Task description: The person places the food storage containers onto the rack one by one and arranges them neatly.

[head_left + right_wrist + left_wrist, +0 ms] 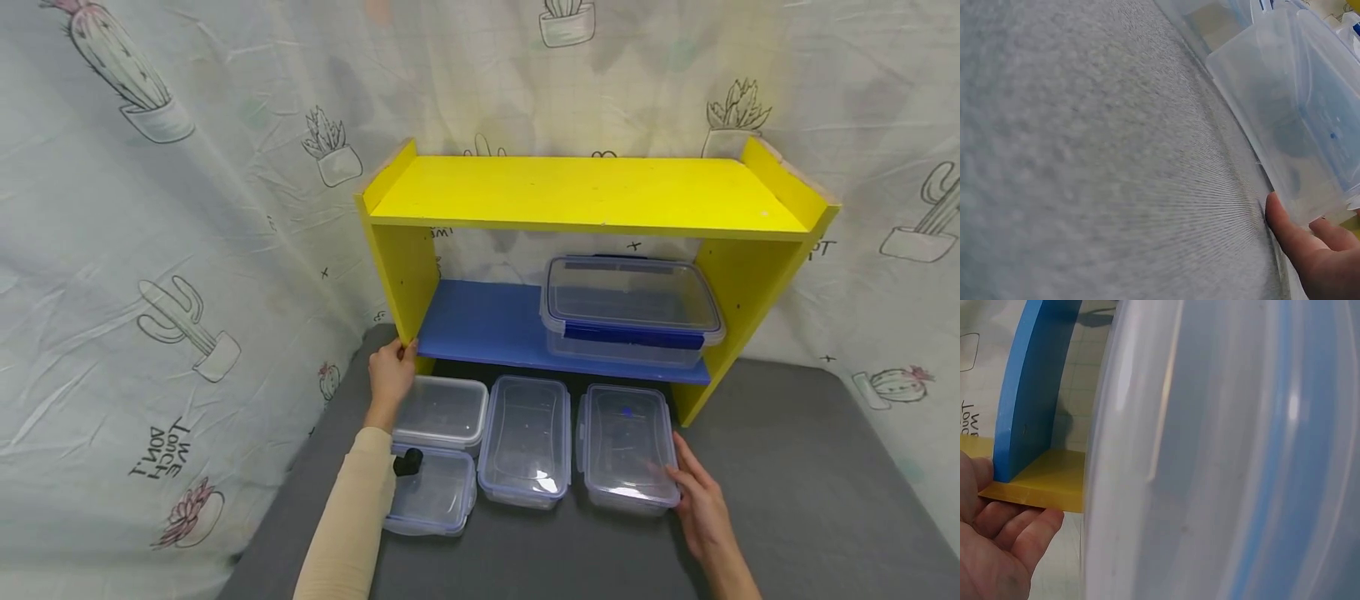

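My left hand grips the lower left corner of a yellow and blue shelf. In the left wrist view its fingers curl under the yellow edge and the thumb lies beside the blue board. At the right, my right hand holds the right side of a clear lidded food container on the table. The right wrist view shows digits around that container's lower corner. Left of it lies another clear container, with two smaller ones, a white-rimmed one and a blue-rimmed one.
A large clear container with blue clips stands on the right of the blue board. The yellow top board spans above it. Grey cloth covers the table, and a cactus-print sheet hangs behind.
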The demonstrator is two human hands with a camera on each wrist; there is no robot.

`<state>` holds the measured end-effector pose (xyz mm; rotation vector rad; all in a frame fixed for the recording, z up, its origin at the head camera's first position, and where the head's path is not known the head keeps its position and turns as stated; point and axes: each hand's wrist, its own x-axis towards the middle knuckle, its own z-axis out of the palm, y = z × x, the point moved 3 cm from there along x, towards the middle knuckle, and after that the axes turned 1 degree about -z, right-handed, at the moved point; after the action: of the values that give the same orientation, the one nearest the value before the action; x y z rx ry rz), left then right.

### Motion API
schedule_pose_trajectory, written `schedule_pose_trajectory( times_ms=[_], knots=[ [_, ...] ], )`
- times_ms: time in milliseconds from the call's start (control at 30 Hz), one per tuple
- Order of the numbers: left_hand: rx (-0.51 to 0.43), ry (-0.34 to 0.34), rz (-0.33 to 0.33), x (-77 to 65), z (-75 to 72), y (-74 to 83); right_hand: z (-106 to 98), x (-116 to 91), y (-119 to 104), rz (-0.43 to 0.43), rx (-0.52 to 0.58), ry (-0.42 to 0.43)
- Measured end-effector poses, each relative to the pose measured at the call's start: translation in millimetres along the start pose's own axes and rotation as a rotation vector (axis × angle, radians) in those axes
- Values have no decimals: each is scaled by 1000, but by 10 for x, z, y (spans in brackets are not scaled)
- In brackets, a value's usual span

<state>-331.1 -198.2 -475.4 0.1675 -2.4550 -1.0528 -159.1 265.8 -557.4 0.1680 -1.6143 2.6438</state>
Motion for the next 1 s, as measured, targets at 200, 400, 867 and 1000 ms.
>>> schedule_pose_trajectory(
  times_ms=[200, 400, 867, 1000],
  knots=[
    [10, 2, 5, 9, 0, -16, 30, -33, 8, -18, 76, -38],
    [14, 5, 7, 7, -19, -19, 75, -44, -30, -67, 147, -69],
    [9, 4, 6, -12, -9, -9, 179, -104, -219, -104, 66, -73],
    [2, 10, 12, -6, -16, -2, 248, -103, -273, -88, 6, -46]
  ],
)
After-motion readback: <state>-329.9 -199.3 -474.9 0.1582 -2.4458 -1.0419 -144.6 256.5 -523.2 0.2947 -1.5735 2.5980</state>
